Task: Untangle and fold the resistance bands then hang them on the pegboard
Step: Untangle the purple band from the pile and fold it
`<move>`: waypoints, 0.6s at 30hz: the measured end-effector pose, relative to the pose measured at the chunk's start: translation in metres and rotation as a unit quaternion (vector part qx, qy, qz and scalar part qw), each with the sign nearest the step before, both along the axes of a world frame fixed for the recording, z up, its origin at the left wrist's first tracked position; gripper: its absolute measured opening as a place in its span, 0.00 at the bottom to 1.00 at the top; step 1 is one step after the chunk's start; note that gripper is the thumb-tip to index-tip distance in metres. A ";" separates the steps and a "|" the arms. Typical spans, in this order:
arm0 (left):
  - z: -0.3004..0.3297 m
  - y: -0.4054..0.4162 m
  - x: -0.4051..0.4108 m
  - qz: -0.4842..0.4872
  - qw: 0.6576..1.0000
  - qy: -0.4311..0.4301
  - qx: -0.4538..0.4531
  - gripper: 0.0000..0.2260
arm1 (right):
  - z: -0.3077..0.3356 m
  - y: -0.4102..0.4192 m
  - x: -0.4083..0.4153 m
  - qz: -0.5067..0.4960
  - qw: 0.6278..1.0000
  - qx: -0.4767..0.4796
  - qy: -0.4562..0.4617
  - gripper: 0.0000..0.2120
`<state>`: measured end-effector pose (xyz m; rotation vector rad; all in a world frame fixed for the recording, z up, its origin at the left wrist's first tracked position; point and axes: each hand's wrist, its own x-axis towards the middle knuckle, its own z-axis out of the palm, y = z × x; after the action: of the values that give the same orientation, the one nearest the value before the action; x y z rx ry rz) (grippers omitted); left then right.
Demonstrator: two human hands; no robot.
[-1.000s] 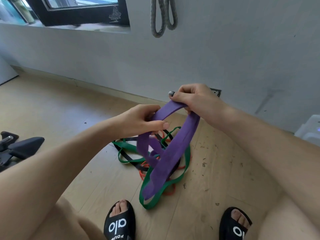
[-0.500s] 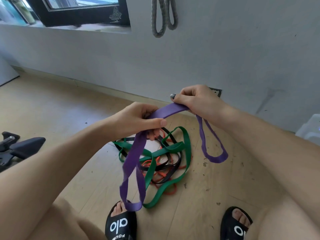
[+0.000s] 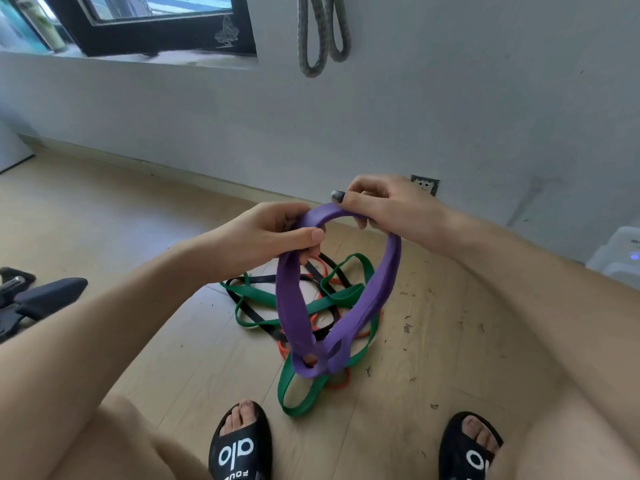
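Above the wooden floor (image 3: pixel 104 216), near the middle of the view: purple band (image 3: pixel 377 299) held up in both hands, doubled into a hanging bundle of several layers. Left hand (image 3: pixel 273 233) curled round the left end of the top, thumb pressed across the strap. Right hand (image 3: pixel 384 202) pinching the far right part of the top, fingers bent over it. Lower loops bunched together at the bottom, hanging just over the pile on the floor, apart from it as far as can be told.

On the floor below: green band (image 3: pixel 301 396), black band (image 3: pixel 252 315) and orange band (image 3: pixel 341 382), all crossed over one another in one tangle, not yet sorted. Black sandals (image 3: pixel 239 448) at the near edge. Grey looped rope (image 3: pixel 318 36) hanging on the far wall; no pegboard clearly in view.

Judged as the folding step for the purple strap, with three more left to free.

Possible trouble from here:
- Layers slipping out of the pinch, given smooth stretchy rubber and an uneven stack, and the fold springing open.
- Bottom loops dipping into the pile and catching the green strap if lowered, dragging the tangle up.
- Twist locked into the fold, since the lower loops look crossed, leaving a lumpy bundle awkward to hang.
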<state>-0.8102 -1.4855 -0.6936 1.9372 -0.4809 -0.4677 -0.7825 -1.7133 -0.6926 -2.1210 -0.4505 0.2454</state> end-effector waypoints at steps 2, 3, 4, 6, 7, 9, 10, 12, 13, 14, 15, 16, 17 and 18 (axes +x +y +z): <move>0.001 0.001 -0.001 -0.001 0.999 0.026 -0.035 0.04 | 0.000 0.000 -0.004 0.035 0.999 -0.002 0.017 0.13; 0.002 0.002 -0.001 0.003 0.997 0.043 -0.059 0.05 | 0.000 0.001 -0.005 0.044 0.999 0.000 0.019 0.14; 0.004 0.002 -0.002 0.004 0.995 0.059 -0.080 0.06 | -0.001 0.002 -0.007 0.049 0.999 0.003 0.019 0.14; 0.004 0.003 -0.003 0.001 0.991 0.080 -0.105 0.05 | -0.001 0.004 -0.008 0.051 0.998 0.025 0.020 0.15; 0.004 0.003 -0.003 0.004 0.991 0.082 -0.107 0.03 | 0.000 0.005 -0.009 0.049 0.998 0.042 0.023 0.15; 0.001 0.005 -0.001 0.017 0.994 0.061 -0.088 0.06 | 0.002 0.005 -0.008 0.044 0.996 0.071 0.026 0.15; 0.000 0.006 0.001 0.019 0.996 0.048 -0.072 0.10 | 0.003 0.005 -0.008 0.041 0.996 0.081 0.024 0.15; 0.000 0.007 0.002 0.012 0.998 0.035 -0.048 0.12 | 0.006 0.005 -0.008 0.030 0.994 0.100 0.018 0.16; 0.000 0.008 0.003 -0.002 0.998 0.047 -0.041 0.13 | 0.007 0.004 -0.008 0.025 0.994 0.109 0.016 0.17; -0.001 0.009 0.003 -0.016 0.997 0.068 -0.028 0.15 | 0.008 0.004 -0.008 0.022 0.993 0.118 0.013 0.17; -0.003 0.010 0.003 -0.029 0.996 0.083 -0.005 0.18 | 0.009 0.003 -0.008 0.019 0.992 0.127 0.012 0.16; -0.005 0.011 0.002 -0.037 0.995 0.085 0.027 0.18 | 0.009 0.001 -0.007 0.019 0.990 0.139 0.016 0.16; -0.008 0.013 0.003 -0.040 0.994 0.076 0.062 0.16 | 0.010 -0.001 -0.006 0.020 0.987 0.156 0.023 0.16; -0.010 0.014 0.003 -0.037 0.993 0.065 0.089 0.12 | 0.011 -0.004 -0.005 0.022 0.984 0.174 0.032 0.16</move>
<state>-0.8073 -1.4711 -0.7036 2.0497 -0.4404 -0.6997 -0.7874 -1.7173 -0.6820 -1.7582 -0.4657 0.2404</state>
